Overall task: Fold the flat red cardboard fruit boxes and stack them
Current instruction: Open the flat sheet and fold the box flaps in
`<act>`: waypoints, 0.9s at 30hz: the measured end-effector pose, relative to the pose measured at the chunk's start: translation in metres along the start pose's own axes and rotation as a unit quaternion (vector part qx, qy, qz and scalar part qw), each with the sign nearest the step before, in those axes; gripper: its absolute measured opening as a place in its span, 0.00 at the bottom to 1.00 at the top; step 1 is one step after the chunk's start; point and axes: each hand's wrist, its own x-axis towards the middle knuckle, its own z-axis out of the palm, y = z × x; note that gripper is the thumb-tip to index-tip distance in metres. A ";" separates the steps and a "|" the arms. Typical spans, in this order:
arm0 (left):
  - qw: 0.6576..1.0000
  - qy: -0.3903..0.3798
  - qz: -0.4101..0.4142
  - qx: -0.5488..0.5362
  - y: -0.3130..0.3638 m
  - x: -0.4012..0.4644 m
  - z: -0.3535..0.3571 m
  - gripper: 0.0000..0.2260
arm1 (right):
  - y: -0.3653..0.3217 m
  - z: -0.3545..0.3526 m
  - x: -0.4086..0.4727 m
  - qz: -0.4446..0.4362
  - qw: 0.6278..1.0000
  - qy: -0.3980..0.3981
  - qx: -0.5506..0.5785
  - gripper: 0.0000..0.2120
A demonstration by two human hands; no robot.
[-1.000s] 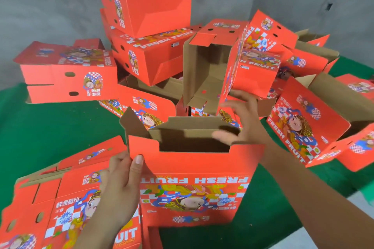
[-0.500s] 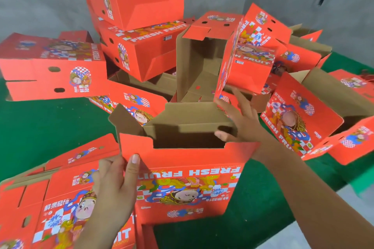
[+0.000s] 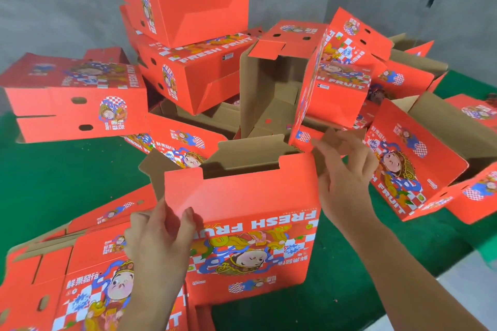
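A half-formed red fruit box point(image 3: 247, 226) stands upside down in front of me, its top flaps raised and its brown inside showing. My left hand point(image 3: 158, 234) pinches the near left corner of its front panel, thumb on the printed face. My right hand point(image 3: 344, 169) grips the brown side flap at the box's right end. Flat red boxes point(image 3: 53, 285) lie in a pile at the lower left, under my left arm.
Folded boxes are heaped at the back: a stack of two point(image 3: 188, 35), one on its side at left point(image 3: 75, 99), an open one standing on end point(image 3: 274, 88), and several tumbled ones at right point(image 3: 419, 158). A green cloth point(image 3: 53, 174) covers the table; a grey wall stands behind.
My right hand has come out of the box's opening and moved to the right end, where it now holds the side flap. The left hand keeps its hold on the front corner.
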 end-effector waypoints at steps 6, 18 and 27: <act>0.994 -0.050 0.022 0.092 -0.006 -0.002 0.002 0.25 | -0.005 0.015 -0.009 -0.089 0.982 -0.154 0.059 0.15; 0.993 -0.044 0.022 0.107 -0.007 -0.016 0.002 0.30 | -0.021 0.036 0.021 -0.089 0.966 -0.207 -0.127 0.25; 0.991 -0.018 0.033 -0.131 -0.006 0.012 0.005 0.40 | -0.017 0.038 -0.001 0.013 0.980 -0.187 -0.070 0.44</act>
